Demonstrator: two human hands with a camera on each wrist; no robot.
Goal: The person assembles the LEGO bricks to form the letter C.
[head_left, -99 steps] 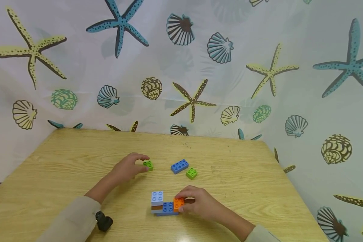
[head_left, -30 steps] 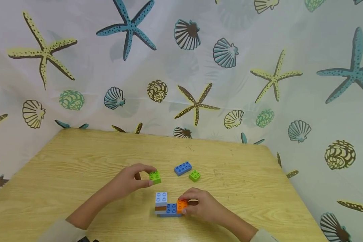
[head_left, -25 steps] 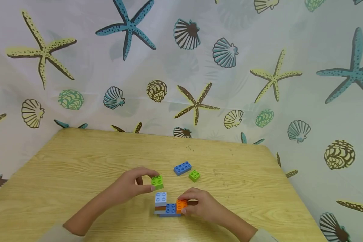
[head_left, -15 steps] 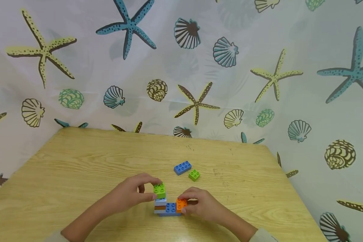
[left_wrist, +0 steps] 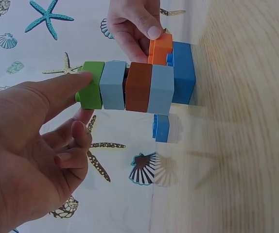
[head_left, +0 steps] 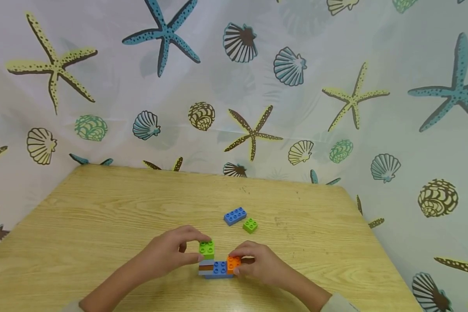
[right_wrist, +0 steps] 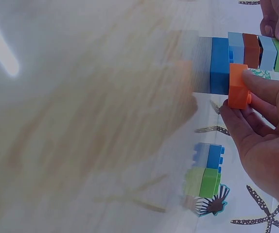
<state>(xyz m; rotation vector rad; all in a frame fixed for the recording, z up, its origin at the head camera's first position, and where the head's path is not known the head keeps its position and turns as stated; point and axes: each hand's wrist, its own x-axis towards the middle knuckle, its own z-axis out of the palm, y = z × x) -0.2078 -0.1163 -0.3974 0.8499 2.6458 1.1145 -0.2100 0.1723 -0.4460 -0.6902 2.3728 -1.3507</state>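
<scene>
Left hand point(head_left: 172, 251) pinches the topmost green brick point(head_left: 206, 251), right hand point(head_left: 259, 263) the orange brick point(head_left: 232, 264).

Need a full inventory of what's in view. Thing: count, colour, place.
Table: 1, light wood, under the bricks
Sheet: at least 1, white with starfish and shell prints, behind and beside the table
Blue base: 1, blue, on the table
Lower slab: 1, light blue, on the base's left end
Brown brick: 1, brown, above lower slab
Upper slab: 1, light blue, above brown brick
Top brick: 1, green, above upper slab
Orange brick: 1, orange, base's right end
Loose blue brick: 1, blue, beyond the base
Loose green brick: 1, green, beside loose blue brick
Sleeves: 2, beige, bottom edge
Left hand: 1, pinching top brick
Right hand: 1, holding orange brick
</scene>
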